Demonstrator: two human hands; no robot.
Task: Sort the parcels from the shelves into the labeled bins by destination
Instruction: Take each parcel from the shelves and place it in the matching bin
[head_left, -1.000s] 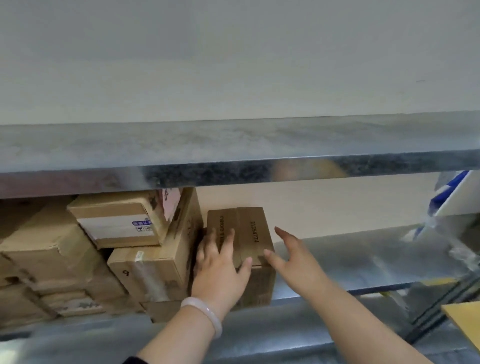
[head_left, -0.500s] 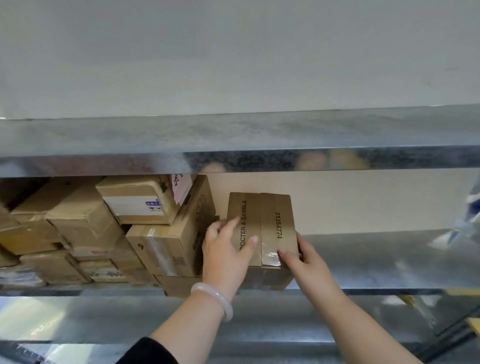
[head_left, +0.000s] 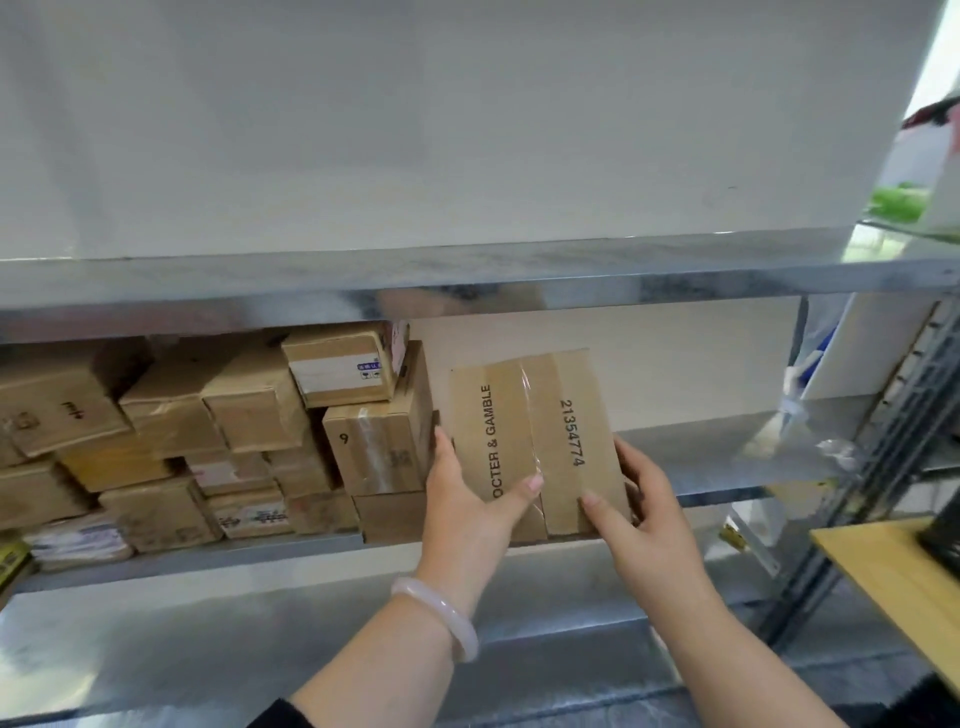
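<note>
A taped brown cardboard parcel (head_left: 540, 415) printed "21354774" is tilted up at the front edge of the metal shelf (head_left: 717, 457). My left hand (head_left: 467, 499) grips its left side, thumb across the front face. My right hand (head_left: 644, 509) grips its lower right corner, thumb on the front. A pale bangle sits on my left wrist. To the left, several other brown parcels (head_left: 374, 441) are stacked on the same shelf, one marked "9". No bins show in this view.
An upper metal shelf (head_left: 467, 291) runs across just above the parcels. A lower shelf surface (head_left: 208, 634) lies beneath my arms. A shelf upright (head_left: 883, 457) and a yellow wooden tabletop (head_left: 893, 571) stand at the right. Plastic wrap lies at the shelf's right end.
Both hands have closed on the parcel's sides and drawn it forward and up off the shelf, tilting its top face toward me. The view has shifted left and closer.
</note>
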